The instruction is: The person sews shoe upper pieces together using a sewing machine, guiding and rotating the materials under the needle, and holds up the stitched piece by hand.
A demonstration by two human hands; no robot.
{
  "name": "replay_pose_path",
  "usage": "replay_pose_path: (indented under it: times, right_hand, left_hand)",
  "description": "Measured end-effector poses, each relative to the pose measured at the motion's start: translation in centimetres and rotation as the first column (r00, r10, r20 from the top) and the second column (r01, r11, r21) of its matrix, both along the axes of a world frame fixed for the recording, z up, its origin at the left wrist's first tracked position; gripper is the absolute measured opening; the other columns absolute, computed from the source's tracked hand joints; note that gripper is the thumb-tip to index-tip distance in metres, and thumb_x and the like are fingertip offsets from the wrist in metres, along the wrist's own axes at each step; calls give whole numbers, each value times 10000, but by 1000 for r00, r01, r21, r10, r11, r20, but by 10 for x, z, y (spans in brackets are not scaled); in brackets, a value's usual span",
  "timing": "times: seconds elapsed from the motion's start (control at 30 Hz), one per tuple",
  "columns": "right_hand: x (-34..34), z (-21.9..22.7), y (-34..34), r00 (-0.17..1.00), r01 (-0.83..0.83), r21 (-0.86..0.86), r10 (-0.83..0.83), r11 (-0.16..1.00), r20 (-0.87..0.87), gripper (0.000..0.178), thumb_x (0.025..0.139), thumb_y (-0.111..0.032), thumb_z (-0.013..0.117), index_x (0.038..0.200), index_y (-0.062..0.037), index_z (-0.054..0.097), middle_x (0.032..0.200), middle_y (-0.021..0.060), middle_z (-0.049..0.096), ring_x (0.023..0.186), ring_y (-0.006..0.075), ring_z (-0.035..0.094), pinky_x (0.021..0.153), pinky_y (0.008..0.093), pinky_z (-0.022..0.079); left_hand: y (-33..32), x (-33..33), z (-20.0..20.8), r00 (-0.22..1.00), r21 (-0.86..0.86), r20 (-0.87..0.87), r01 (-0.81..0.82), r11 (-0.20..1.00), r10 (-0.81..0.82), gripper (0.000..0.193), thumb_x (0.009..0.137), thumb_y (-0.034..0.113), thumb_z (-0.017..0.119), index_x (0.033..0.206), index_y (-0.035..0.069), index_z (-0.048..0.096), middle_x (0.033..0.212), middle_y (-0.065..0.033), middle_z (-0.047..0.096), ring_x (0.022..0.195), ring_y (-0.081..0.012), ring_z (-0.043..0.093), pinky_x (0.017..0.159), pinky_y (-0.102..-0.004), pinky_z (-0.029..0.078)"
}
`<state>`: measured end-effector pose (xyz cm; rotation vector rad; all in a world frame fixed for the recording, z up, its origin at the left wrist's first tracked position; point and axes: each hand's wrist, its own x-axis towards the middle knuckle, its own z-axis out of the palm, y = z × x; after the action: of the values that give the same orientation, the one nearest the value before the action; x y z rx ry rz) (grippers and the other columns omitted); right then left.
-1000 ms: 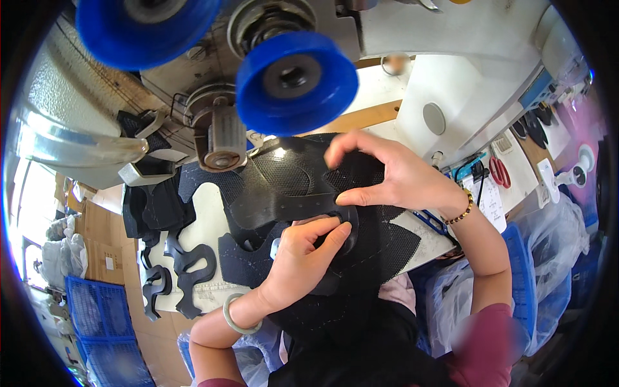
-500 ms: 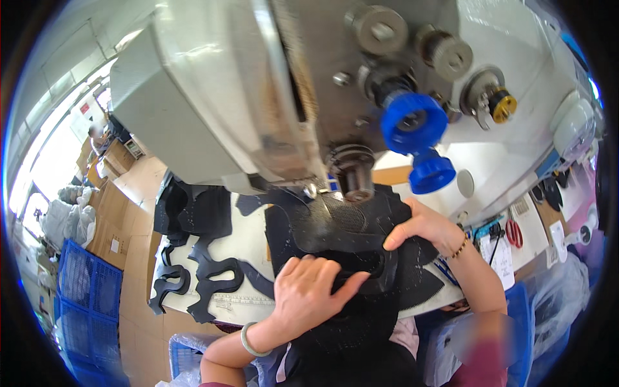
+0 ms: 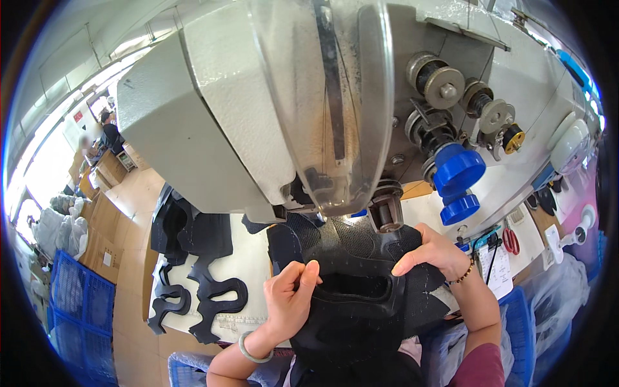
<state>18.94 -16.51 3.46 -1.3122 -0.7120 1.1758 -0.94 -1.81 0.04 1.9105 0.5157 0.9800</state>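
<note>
A black shoe upper, with mesh panels and a long oval opening, lies beneath the head of a sewing machine. Beside the left end of the opening, my left hand is closed, its fingers curled and pinching the material there. On the other side my right hand grips the upper's right part, thumb on top and the other fingers mostly hidden. The needle area is largely hidden behind a clear guard. Black material hangs over the near table edge toward my lap.
Black cut pieces lie on the white table at left, near a ruler strip. Blue tension knobs jut from the machine. Red-handled scissors and a written sheet are at right. Blue crates stand on the floor.
My left hand has drawn back leftward from over the opening and its fingers have curled in. The oval opening now shows fully. My right hand keeps its hold; the whole view has shifted.
</note>
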Motion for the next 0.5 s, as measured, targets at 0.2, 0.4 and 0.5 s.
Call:
replay_pose_path:
  times: [0.2, 0.4, 0.5]
  right_hand:
    - [-14, 6, 1, 998, 58, 39, -58, 998, -9, 272, 570, 24, 736, 830, 3, 659, 790, 34, 657, 704, 103, 602, 673, 231, 472]
    - [-22, 1, 0, 995, 105, 47, -104, 993, -7, 268, 580, 20, 741, 835, 6, 658, 789, 34, 652, 705, 107, 604, 674, 235, 476]
    - [-22, -4, 0, 990, 142, 29, -143, 989, 12, 269, 590, 23, 738, 846, 14, 653, 791, 40, 650, 695, 107, 606, 661, 228, 478]
  left_hand:
    - [10, -5, 3, 998, -100, -2, 55, 993, -55, 266, 888, 132, 592, 685, -35, 555, 572, -38, 575, 512, -32, 403, 453, -213, 330]
    - [19, -6, 3, 994, -152, 6, 107, 983, -107, 265, 895, 141, 578, 702, -39, 577, 608, -45, 610, 552, -48, 503, 506, -207, 401]
    - [22, -4, 6, 991, -166, 2, 134, 977, -136, 263, 896, 145, 578, 709, -40, 583, 620, -44, 614, 572, -56, 524, 531, -208, 419]
